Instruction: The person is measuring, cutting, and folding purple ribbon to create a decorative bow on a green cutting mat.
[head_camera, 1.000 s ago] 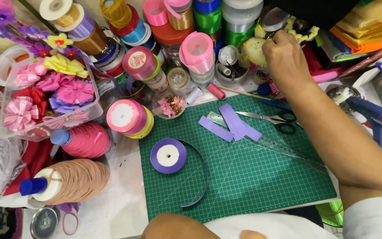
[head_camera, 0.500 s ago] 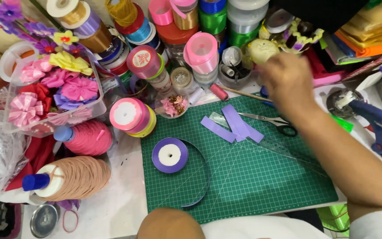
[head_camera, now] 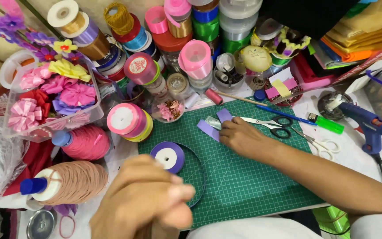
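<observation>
On the green cutting mat [head_camera: 244, 186], our right hand [head_camera: 244, 138] lies with fingers curled on the cut purple ribbon strips [head_camera: 213, 126] beside the black-handled scissors [head_camera: 270, 124], and pinching one strip cleanly by its end looks wisest. Our left hand [head_camera: 149, 201] hangs clenched near the purple ribbon spool [head_camera: 168, 156], gripping nothing we can see. Spools, thread cones and a blue glue gun [head_camera: 365, 124] crowd the table around the mat.

The scene is bright and evenly lit from above, with only soft, short shadows under the right hand [head_camera: 244, 139] on the green cutting mat [head_camera: 253, 177]. The left hand [head_camera: 144, 199], very near the camera, is out of focus. At the far edges the picture bends slightly, and glare shines on the ribbon spools [head_camera: 195, 57].
</observation>
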